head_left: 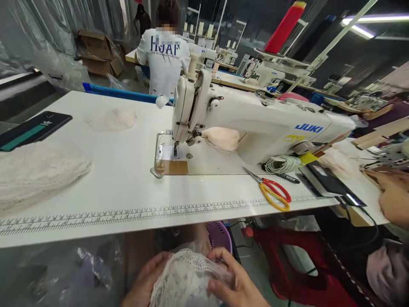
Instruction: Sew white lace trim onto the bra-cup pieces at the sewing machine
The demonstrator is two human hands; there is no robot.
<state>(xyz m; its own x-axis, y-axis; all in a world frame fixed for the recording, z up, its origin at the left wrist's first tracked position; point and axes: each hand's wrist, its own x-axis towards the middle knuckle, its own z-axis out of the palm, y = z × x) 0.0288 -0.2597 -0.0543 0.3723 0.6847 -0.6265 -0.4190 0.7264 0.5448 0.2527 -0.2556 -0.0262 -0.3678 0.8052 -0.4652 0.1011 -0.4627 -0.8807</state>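
White lace fabric with a scalloped trim is held in front of me, below the table's front edge. My left hand is closed around its left side, with part of the fingers hidden behind the lace. On the right, my right hand pinches the lace between thumb and fingers. Above and beyond both hands stands a white sewing machine on the table. A pale padded cup piece lies under the machine's arm.
Scissors with red and yellow handles lie right of the needle, near a coil of cord. A lace pile and a black phone-like case are at left. A red stool stands below right. A person sits ahead.
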